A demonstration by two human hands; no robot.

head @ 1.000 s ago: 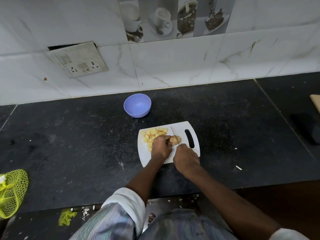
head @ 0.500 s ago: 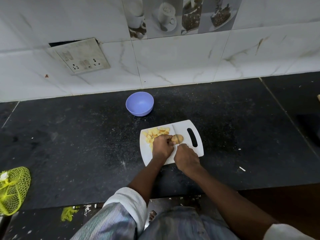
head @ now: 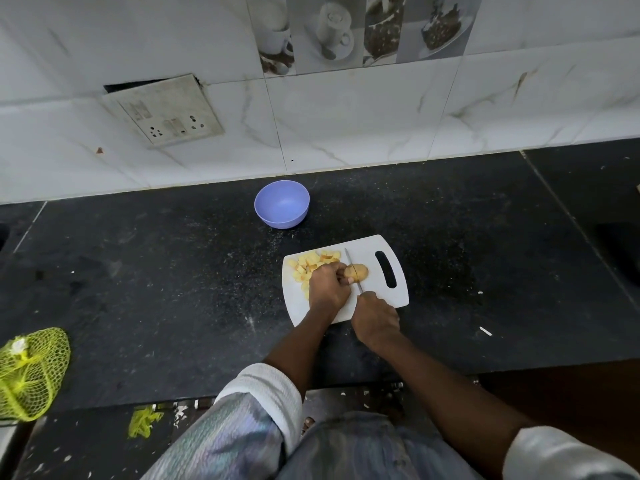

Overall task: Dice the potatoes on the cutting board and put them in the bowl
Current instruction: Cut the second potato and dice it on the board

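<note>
The knife handle is concealed inside the right hand; only the thin blade is seen. Part of the potato and some diced pieces are covered by the left hand. A yellow net bag is cut off at the left edge.

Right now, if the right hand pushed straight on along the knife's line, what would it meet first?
Probably the potato piece that the left hand holds; the right hand points its knife there. Depth is uncertain.
</note>
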